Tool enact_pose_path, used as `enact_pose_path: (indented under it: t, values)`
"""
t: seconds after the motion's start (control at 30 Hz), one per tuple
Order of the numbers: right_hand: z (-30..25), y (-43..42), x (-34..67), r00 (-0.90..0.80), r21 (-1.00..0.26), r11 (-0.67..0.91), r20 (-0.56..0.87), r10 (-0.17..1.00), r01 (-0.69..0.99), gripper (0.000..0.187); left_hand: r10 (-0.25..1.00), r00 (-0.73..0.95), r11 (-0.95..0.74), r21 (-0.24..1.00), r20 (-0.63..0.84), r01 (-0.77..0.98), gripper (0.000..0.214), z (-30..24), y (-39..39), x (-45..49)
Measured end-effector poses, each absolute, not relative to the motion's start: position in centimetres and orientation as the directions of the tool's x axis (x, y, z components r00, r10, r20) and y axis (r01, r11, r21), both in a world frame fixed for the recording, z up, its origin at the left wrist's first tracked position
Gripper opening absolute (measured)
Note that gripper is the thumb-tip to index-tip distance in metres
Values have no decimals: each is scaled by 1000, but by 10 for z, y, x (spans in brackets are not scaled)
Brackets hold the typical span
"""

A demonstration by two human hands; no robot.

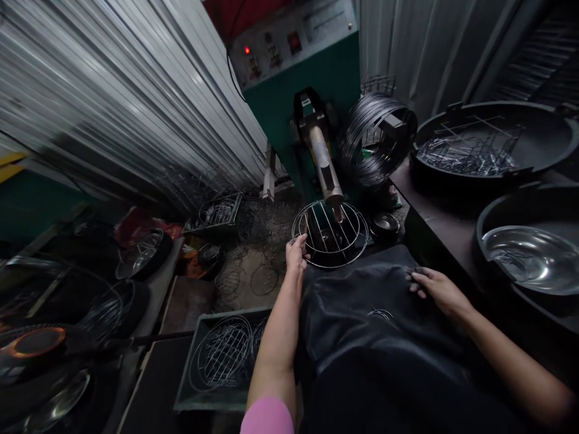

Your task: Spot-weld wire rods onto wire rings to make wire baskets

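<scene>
Sleeve (268, 416), rack (332, 226) in left hand (297, 253), bin (212, 404) of grids (226, 349)

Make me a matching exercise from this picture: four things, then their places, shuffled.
Things
1. round wire rack
2. wire coil
3. shiny metal bowl
4. red light

Places
A. inside a black pan
B. on the control panel
C. held at its rim by the left hand
D. just right of the metal cylinder

Pairs: 1-C, 2-D, 3-A, 4-B

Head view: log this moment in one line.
left hand: gripping round wire rack by rim | right hand: near black apron, grip unclear | machine: red light lit
</scene>
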State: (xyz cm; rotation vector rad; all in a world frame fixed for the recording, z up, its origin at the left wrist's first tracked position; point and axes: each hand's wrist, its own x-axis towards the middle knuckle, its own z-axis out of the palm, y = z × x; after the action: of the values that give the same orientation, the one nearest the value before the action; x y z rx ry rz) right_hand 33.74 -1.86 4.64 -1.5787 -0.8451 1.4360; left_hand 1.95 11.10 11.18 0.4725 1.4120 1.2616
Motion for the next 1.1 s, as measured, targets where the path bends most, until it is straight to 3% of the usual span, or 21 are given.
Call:
enact_pose_path:
  t: [0.07,0.13,0.23,0.37,0.43,0.53,0.77,0.93,1.1]
  values:
    - [40,-21,337,142,-904,-382,-359,922,192,14,859,-332,266,895,-389,-359,41,116,112,20]
    - [38,-18,337,115,-881,-352,-333,936,314,19,859,-353,234,897,-372,-376,41,119,114,18]
    - [55,1,330,50,-940,-308,-304,952,149,25,861,-321,241,872,-395,-425,43,121,120,15]
    - [102,39,295,62,-983,-68,-79,995,-170,43,874,-267,251,850,-405,-464,44,115,130,12]
    - [120,56,272,27,-981,23,18,999,-191,41,871,-249,263,830,-423,-492,44,112,134,12]
    - [127,72,244,-127,-994,100,105,986,-46,39,848,-248,287,800,-468,-527,43,112,139,8]
    - [121,85,234,-260,-949,170,100,960,265,33,867,-270,252,836,-419,-488,42,114,144,-1]
    - [126,85,237,-299,-940,180,90,950,290,32,879,-230,262,826,-417,-498,43,116,145,-1]
    - [121,85,235,-220,-971,91,41,975,222,36,881,-226,262,827,-415,-496,43,119,144,0]
